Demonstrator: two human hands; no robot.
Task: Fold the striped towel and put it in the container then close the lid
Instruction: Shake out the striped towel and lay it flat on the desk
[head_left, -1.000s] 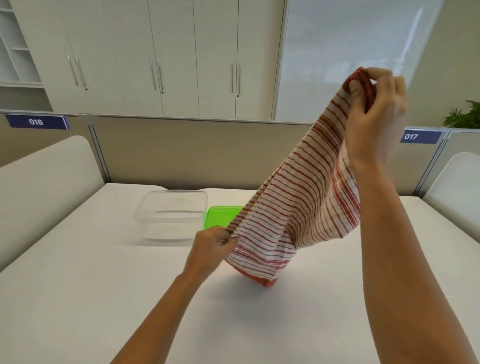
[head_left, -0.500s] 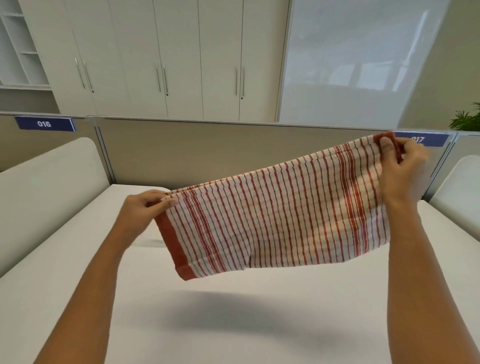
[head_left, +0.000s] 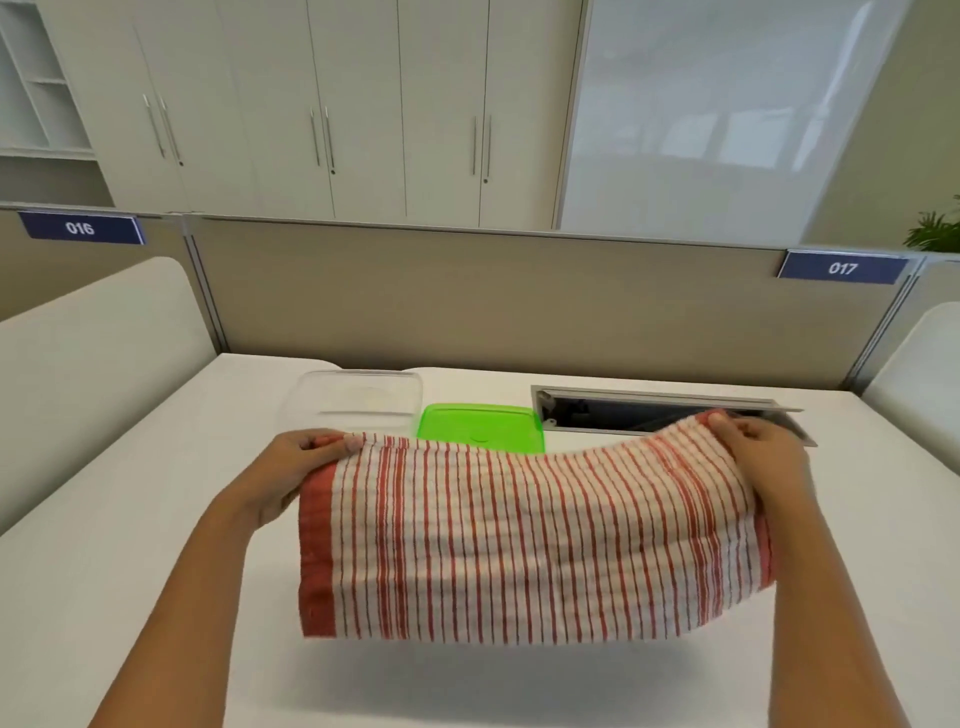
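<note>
The red-and-white striped towel hangs spread wide above the white table, its stripes running up and down. My left hand pinches its top left corner and my right hand pinches its top right corner. Behind the towel, a clear plastic container stands open at the back of the table. A green lid lies flat just right of it, its near edge hidden by the towel.
An open cable hatch is set into the table behind my right hand. A beige partition closes off the back edge. White rounded side panels rise at the left and right.
Both hands have come down toward the table with the towel stretched between them. The view tilted down, so the container, lid and hatch show again.
</note>
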